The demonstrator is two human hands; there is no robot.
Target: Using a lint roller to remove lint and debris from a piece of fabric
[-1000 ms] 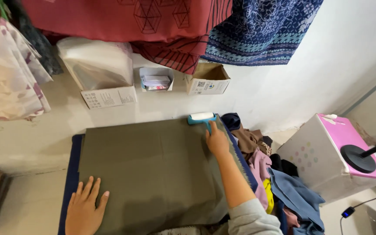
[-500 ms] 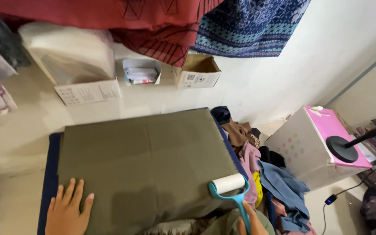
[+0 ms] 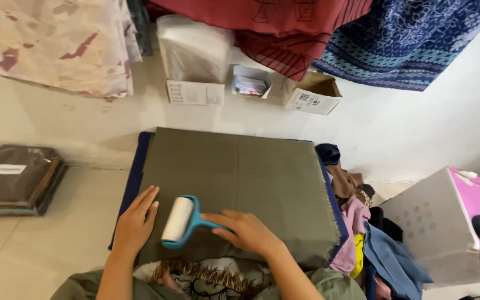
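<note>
Roller: a white lint roller on a teal handle, lying across the near left part of the olive cloth, its drum touching the fabric. Fingers of the right hand close around the handle's end, thumb and forefinger pinching it, so the hand grips the roller. Just left of the drum, the left hand lies flat on the cloth's edge, fingers straight and together, palm down, holding nothing. Both forearms run in from the bottom, over an olive sleeve and a fringed garment at the lap.

Under the cloth a navy pad shows along the left and right edges. Right of it sits a heap of clothes in brown, pink, blue and yellow, then a white box with a pink lid. Left, on the pale floor, lies a stack of dark packets. Against the far wall stand small cardboard boxes and a white bag, with patterned fabrics hanging above.
</note>
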